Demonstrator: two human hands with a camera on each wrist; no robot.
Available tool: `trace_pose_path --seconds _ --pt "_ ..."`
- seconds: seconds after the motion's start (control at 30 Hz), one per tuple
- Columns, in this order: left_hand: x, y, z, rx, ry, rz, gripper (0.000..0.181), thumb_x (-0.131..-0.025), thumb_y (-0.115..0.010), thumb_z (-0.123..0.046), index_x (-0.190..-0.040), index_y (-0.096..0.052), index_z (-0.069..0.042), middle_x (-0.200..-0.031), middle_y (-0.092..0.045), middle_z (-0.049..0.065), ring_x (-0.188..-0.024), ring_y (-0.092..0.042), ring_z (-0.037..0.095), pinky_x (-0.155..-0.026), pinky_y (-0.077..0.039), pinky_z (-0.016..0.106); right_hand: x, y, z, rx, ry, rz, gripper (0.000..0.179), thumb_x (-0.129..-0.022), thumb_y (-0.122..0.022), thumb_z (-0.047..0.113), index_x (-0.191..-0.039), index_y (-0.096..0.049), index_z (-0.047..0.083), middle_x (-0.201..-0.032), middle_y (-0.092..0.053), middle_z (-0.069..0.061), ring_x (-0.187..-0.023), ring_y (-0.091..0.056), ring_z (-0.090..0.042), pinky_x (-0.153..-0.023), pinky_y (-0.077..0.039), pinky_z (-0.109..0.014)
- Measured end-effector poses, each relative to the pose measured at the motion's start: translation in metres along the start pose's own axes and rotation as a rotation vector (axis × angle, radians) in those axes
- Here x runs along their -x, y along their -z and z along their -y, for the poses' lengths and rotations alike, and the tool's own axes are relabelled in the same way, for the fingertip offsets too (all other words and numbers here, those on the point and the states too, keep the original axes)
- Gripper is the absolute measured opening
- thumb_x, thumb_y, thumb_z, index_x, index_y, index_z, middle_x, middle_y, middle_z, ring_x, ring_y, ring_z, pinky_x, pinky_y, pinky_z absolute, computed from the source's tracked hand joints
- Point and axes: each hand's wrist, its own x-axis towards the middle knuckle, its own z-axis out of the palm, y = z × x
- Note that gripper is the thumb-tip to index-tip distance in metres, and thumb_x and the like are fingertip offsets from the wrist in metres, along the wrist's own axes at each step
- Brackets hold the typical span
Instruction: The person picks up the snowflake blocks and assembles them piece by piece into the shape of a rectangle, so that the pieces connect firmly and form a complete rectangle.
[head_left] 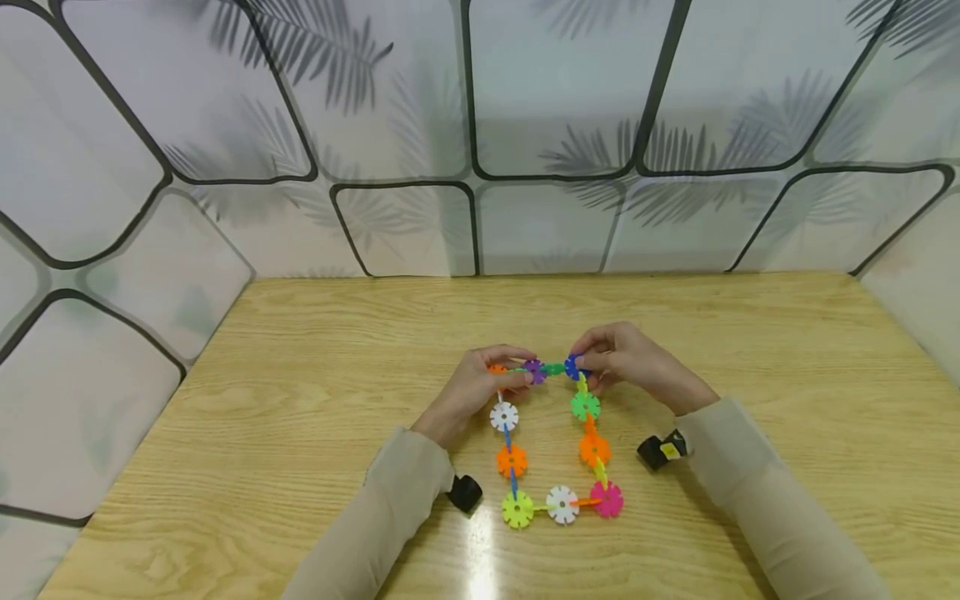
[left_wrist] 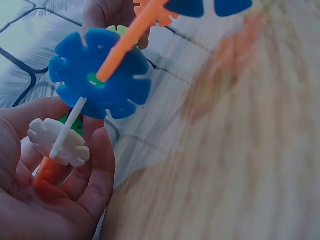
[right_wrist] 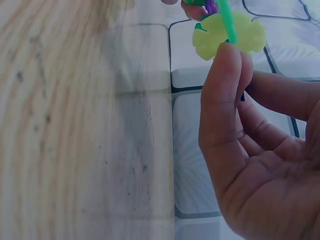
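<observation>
Slotted plastic snowflake discs are joined edge to edge into a four-sided ring. My left hand (head_left: 468, 385) is at its far left corner, fingers and thumb around an orange disc (head_left: 497, 368) and reaching a purple disc (head_left: 535, 372). At the far right corner my right hand (head_left: 626, 360) pinches a dark blue disc (head_left: 572, 367), mostly hidden by the fingertips. A green disc (head_left: 555, 369), seen edge-on, links purple and blue. In the right wrist view a yellow disc (right_wrist: 205, 42) stands right at the pinching fingertips. A white disc (left_wrist: 42, 135) overlaps the left palm in the left wrist view.
The ring's near side has a yellow-green disc (head_left: 517, 509), a white disc (head_left: 562, 505) and a pink disc (head_left: 607, 499). Black wrist cameras (head_left: 465, 493) hang by both sleeves. Beyond the wooden table (head_left: 300, 367) rises a patterned backdrop (head_left: 547, 225).
</observation>
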Motion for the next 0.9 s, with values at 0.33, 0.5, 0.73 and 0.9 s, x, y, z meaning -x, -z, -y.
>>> trace_pose_path --seconds 0.33,0.5,0.73,0.9 --pt "0.0 -0.005 -0.007 -0.113 -0.023 0.0 0.032 -0.091 -0.075 -0.005 -0.122 -0.07 0.003 -0.09 -0.074 0.006 -0.07 -0.065 0.013 -0.068 -0.054 0.025 0.002 0.0 0.003 0.014 0.007 -0.01 0.017 -0.101 -0.058 0.002 -0.111 -0.061 -0.012 -0.082 -0.066 -0.011 -0.064 -0.063 -0.018 -0.065 -0.06 -0.036" --pt "-0.004 -0.008 -0.011 -0.08 0.001 0.015 0.023 -0.092 -0.074 -0.002 -0.113 -0.072 0.007 -0.089 -0.075 0.008 -0.073 -0.066 0.014 -0.071 -0.057 0.027 0.003 -0.002 0.004 0.014 0.014 -0.024 0.019 -0.101 -0.058 0.002 -0.113 -0.062 -0.013 -0.086 -0.067 -0.012 -0.067 -0.066 -0.019 -0.067 -0.061 -0.037" --pt "-0.006 -0.012 -0.01 -0.058 -0.014 0.012 0.015 -0.093 -0.071 0.003 -0.105 -0.072 0.013 -0.091 -0.075 0.012 -0.079 -0.071 0.015 -0.076 -0.06 0.032 0.002 -0.008 0.005 0.025 0.016 -0.049 0.017 -0.1 -0.059 -0.002 -0.112 -0.065 -0.013 -0.088 -0.068 -0.014 -0.066 -0.066 -0.019 -0.067 -0.061 -0.037" --pt "-0.007 -0.013 -0.01 -0.048 -0.018 0.003 0.014 -0.093 -0.07 0.004 -0.103 -0.073 0.014 -0.092 -0.074 0.011 -0.082 -0.072 0.017 -0.08 -0.06 0.034 0.001 -0.011 0.006 0.023 0.026 -0.061 0.013 -0.099 -0.06 -0.005 -0.107 -0.066 -0.012 -0.088 -0.067 -0.014 -0.065 -0.065 -0.019 -0.065 -0.06 -0.036"
